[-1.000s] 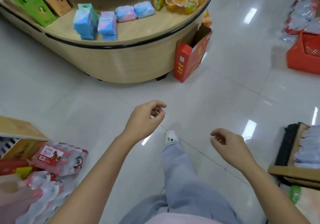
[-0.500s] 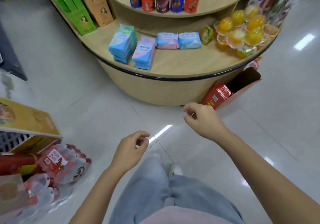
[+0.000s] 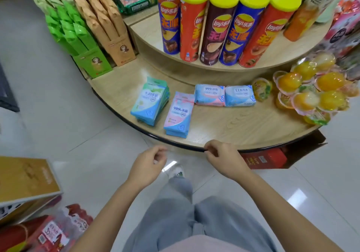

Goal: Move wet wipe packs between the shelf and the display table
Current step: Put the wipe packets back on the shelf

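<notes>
Glossy white floor tiles (image 3: 58, 115) surround a round, two-tier wooden desk (image 3: 233, 129) with a black rim. Two bare forearms reach forward from the bottom of the view, above grey trousers (image 3: 175, 222). The left hand (image 3: 148, 166) hangs over the floor just short of the desk's front edge. Its back is turned up and its fingers curl loosely toward the thumb, holding nothing. The right hand (image 3: 224, 158) is at about the same height, and its curled fingertips overlap the black rim. It also holds nothing, and I cannot tell whether it touches the rim.

Half a second ago the desk stood farther off and the right hand was raised well ahead of the left. Now the two hands are nearly level and side by side. The desk fills the upper view, with the chip cans (image 3: 210, 27) on the upper tier seen whole.

The wet wipes lie on the lower tier, beyond both hands and apart from them. A green-and-blue stack (image 3: 149, 101) sits toward the left. A pink-and-blue stack (image 3: 180, 113) is just beside it, nearest the front edge and roughly ahead of the gap between the hands. Further back, near the upper tier's wall, a pink-edged pack (image 3: 209, 95) and a blue pack (image 3: 239, 96) lie flat, side by side and touching. Jelly cups (image 3: 311, 90) are piled at the desk's right edge.
</notes>
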### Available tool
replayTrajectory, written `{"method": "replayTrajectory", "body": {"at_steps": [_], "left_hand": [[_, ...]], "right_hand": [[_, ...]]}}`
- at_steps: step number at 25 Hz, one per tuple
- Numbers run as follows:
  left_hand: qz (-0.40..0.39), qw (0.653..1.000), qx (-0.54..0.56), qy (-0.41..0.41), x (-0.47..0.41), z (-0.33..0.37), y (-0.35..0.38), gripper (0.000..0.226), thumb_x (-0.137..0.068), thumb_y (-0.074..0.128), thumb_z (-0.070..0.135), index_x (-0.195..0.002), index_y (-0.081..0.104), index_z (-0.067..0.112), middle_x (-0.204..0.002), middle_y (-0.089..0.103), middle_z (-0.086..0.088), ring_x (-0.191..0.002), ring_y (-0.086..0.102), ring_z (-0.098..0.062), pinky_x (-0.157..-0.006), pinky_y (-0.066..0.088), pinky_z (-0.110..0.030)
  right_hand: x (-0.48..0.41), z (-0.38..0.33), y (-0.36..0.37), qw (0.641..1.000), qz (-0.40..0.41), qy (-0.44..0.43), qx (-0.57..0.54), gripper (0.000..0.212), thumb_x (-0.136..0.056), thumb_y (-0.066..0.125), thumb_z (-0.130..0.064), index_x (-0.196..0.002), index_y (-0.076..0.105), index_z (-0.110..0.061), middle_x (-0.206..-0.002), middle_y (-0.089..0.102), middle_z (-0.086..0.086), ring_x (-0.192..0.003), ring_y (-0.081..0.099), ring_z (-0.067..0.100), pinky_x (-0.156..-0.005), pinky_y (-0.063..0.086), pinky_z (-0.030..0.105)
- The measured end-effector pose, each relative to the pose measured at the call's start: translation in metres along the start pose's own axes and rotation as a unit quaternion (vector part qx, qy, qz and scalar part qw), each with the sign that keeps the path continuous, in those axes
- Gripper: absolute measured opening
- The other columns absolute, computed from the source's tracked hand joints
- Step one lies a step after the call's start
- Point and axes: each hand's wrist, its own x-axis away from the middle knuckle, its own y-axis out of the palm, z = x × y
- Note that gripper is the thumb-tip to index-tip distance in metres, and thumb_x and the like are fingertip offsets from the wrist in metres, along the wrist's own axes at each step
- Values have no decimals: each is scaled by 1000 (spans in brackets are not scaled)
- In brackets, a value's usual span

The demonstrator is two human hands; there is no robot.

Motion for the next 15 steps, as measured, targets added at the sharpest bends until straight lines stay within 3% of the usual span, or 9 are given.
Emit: {"method": "replayTrajectory", "body": {"at_steps": [5,9,13,15], "left_hand": [[5,999,-12,32,-105,43,-17,33,-91,55,12,-123,57,9,-109,65,-4,-101,60,-18,-96,44,-29],[-20,995,-98,29,-150,46,12,50,-88,59,20,-133,42,7,-127,54,-13,-117,50,-31,-93,37,-31],[-24,996,-62,-52,-173,32,31,89,-68,72,45,-139,31,11,-131,52,-12,-118,52,-31,-96,46,-44],[-33,991,-89,-97,-177,35,32,85,-65,78,46,-131,41,7,-124,58,-12,-112,56,-32,-89,48,-37]], "right_hand": [[-48,12,8,996,-30,74,-32,16,-88,54,-16,-98,65,-12,-84,66,3,-79,58,21,-66,38,25],[-81,27,10,992,-43,103,-54,18,-89,54,-15,-102,65,-8,-93,68,9,-80,57,19,-64,34,20],[-112,34,12,984,-45,141,-103,18,-87,56,-13,-102,64,-9,-87,63,3,-80,56,16,-62,35,18],[-126,37,16,974,-50,172,-139,14,-85,58,-17,-97,64,-14,-83,64,1,-82,62,19,-72,45,20]]}}
